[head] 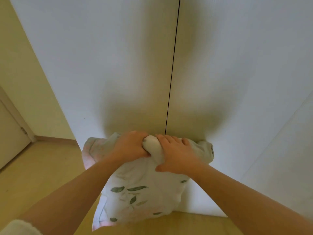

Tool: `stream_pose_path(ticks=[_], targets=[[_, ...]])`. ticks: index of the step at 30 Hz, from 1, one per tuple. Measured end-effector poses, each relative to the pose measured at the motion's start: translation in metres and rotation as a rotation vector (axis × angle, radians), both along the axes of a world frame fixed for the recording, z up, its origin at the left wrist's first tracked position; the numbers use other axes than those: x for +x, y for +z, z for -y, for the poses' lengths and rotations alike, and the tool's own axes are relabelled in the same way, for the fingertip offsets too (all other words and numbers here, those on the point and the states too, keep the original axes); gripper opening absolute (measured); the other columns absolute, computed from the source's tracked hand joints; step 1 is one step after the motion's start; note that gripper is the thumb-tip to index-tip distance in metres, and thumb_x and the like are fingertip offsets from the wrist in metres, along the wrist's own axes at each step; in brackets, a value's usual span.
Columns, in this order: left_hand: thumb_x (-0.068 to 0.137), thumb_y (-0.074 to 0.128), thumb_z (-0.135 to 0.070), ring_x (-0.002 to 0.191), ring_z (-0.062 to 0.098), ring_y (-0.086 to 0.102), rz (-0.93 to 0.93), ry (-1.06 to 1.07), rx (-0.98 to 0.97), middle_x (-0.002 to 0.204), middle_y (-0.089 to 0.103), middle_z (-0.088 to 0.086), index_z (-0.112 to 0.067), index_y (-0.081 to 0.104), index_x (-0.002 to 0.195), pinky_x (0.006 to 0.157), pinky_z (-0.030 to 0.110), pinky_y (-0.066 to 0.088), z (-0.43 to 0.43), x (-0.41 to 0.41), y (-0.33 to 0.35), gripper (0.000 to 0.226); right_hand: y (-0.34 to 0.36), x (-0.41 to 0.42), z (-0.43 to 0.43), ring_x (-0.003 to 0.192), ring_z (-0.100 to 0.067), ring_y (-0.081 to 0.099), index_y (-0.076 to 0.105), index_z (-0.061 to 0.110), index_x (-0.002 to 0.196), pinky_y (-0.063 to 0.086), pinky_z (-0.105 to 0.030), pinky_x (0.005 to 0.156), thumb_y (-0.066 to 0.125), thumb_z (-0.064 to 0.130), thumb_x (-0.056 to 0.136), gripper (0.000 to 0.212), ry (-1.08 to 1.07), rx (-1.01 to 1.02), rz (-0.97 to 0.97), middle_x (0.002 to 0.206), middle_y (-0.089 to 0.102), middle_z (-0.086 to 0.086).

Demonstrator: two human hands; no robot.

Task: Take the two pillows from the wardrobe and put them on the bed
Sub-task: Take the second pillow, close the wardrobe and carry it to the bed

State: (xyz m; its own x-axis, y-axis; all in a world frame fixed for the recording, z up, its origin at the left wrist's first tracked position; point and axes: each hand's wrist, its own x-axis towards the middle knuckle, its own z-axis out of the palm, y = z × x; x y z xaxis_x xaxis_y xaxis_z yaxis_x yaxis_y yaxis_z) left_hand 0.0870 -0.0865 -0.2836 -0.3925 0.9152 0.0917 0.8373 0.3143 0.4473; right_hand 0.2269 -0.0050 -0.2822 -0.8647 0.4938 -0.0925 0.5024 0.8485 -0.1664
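White leaf-print pillow (135, 192), top bunched, gripped by left hand (130, 145) and right hand (176, 155), closed wardrobe (118, 65) behind

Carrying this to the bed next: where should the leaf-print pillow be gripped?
Grip the leaf-print pillow by its bunched top edge, from above, where the left hand and right hand hold it. It hangs limp, so gathered fabric gives a firm handful.

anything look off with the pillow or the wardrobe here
Nothing damaged or spilled. The leaf-print pillow is just bunched at its top where the left hand and right hand grip it; the wardrobe doors stand shut, meeting evenly.
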Motion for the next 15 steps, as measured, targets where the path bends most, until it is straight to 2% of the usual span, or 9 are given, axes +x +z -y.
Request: stream_pose_path(ticks=[3,6,8,10,12,13,15], targets=[[0.068,0.075,-0.028,0.077,0.017,0.056,-0.002,0.001,-0.037,0.089,0.069,0.002,-0.016,0.065,0.094,0.066,0.025,0.041,0.006,0.015,-0.027,0.030,-0.034,0.002,0.000,0.125,-0.023,0.044,0.024,0.029,0.140,0.022,-0.051,0.110,0.067,0.047,0.073,0.081,-0.042,-0.030,-0.007,0.134,0.050,0.002],[0.072,0.072,-0.031,0.091,0.019,0.062,-0.036,0.006,-0.109,0.101,0.070,0.000,-0.020,0.064,0.103,0.070,0.024,0.040,0.021,0.025,-0.053,0.034,-0.060,0.007,0.004,0.109,-0.020,0.057,0.050,0.029,0.122,0.018,-0.046,0.112,0.060,0.044,0.081,0.044,-0.001,-0.025,-0.009,0.114,0.066,0.003],[0.074,0.070,-0.033,0.089,0.019,0.064,-0.076,0.017,-0.098,0.098,0.071,0.000,-0.020,0.065,0.099,0.071,0.022,0.036,0.034,0.028,-0.070,0.029,-0.074,0.009,0.011,0.101,-0.018,0.060,0.060,0.027,0.107,0.022,-0.038,0.109,0.057,0.041,0.085,0.026,0.030,-0.076,-0.058,0.104,0.069,0.004],[0.069,0.071,-0.037,0.073,0.019,0.067,-0.189,0.055,-0.003,0.080,0.072,-0.002,-0.019,0.067,0.081,0.069,0.019,0.030,0.049,0.028,-0.086,0.022,-0.087,0.006,0.020,0.092,-0.019,0.062,0.063,0.023,0.098,0.033,-0.034,0.101,0.056,0.038,0.086,0.020,0.052,-0.167,-0.113,0.096,0.070,0.002],[0.060,0.065,-0.044,0.057,0.016,0.065,-0.276,0.118,0.094,0.063,0.068,-0.007,-0.022,0.064,0.068,0.071,0.020,0.029,0.066,0.027,-0.101,0.023,-0.095,-0.001,0.028,0.086,-0.021,0.063,0.064,0.020,0.094,0.044,-0.035,0.090,0.057,0.037,0.086,0.021,0.079,-0.263,-0.175,0.091,0.070,0.000],[0.060,0.058,-0.049,0.059,0.014,0.065,-0.308,0.148,0.109,0.063,0.067,-0.010,-0.025,0.064,0.070,0.076,0.021,0.031,0.075,0.027,-0.107,0.027,-0.099,-0.005,0.032,0.085,-0.022,0.063,0.064,0.019,0.095,0.046,-0.035,0.085,0.057,0.036,0.086,0.021,0.107,-0.288,-0.185,0.091,0.070,-0.002],[0.058,0.050,-0.059,0.078,0.015,0.066,-0.313,0.223,0.057,0.078,0.070,-0.013,-0.032,0.061,0.086,0.087,0.033,0.041,0.096,0.027,-0.114,0.040,-0.104,-0.015,0.039,0.086,-0.023,0.063,0.064,0.016,0.098,0.046,-0.033,0.079,0.058,0.032,0.086,0.021,0.205,-0.291,-0.176,0.093,0.070,-0.003]])
